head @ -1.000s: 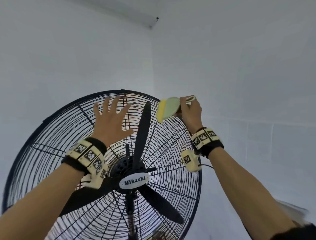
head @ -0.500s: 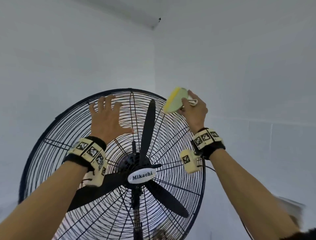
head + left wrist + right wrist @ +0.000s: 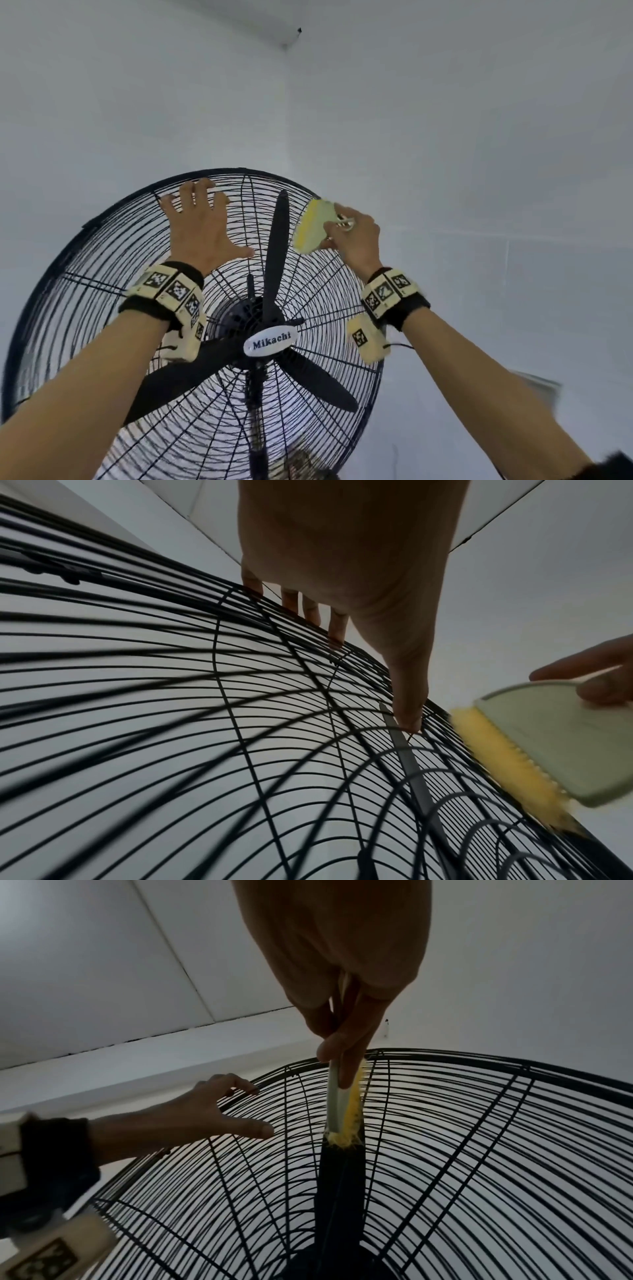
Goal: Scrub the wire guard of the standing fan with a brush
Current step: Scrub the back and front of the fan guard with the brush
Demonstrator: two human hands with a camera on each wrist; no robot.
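Overhead, right hand (image 3: 359, 240) pinches brush (image 3: 313, 228) against wire guard (image 3: 102, 246); left hand (image 3: 202, 233) splayed flat beside.

Black guard (image 3: 102, 260) and blades (image 3: 279, 246); white badge (image 3: 270, 342), dark lettering; pale green brush (image 3: 320, 222), yellow bristles (image 3: 507, 761); cream wristbands (image 3: 171, 291), black-and-white squares.

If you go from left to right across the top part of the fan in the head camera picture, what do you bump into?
Wire guard's left rim → left hand, spread flat on the wires → upright black blade behind the guard → brush with its yellow bristles on the wires → right hand holding the brush.
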